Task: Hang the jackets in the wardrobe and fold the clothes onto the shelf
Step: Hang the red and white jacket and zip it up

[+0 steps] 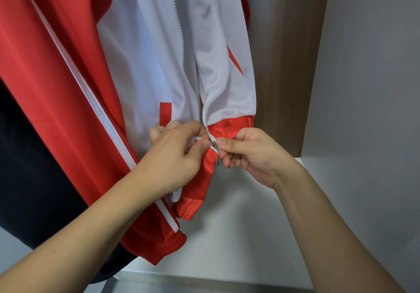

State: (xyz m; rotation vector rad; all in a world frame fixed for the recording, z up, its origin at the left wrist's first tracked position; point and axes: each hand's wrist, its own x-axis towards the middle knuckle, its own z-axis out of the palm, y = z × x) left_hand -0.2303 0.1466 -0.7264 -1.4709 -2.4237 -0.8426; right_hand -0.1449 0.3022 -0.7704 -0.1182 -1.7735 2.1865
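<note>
Left hand (179,149) pinches jacket (159,54) hem steady; right hand (247,154) pinches zipper slider (215,145) (seating pin, I judge).

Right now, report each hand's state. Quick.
Left hand: closed, pinching the jacket's left zipper edge at the hem.
Right hand: closed, pinching the zipper slider on the right hem.

jacket (159,49): we see it red and white, hanging up | front: open, white zip teeth run down the middle | zip pull (216,150): small and silver, at the red bottom hem | dark garment (27,156): hangs just left
</note>
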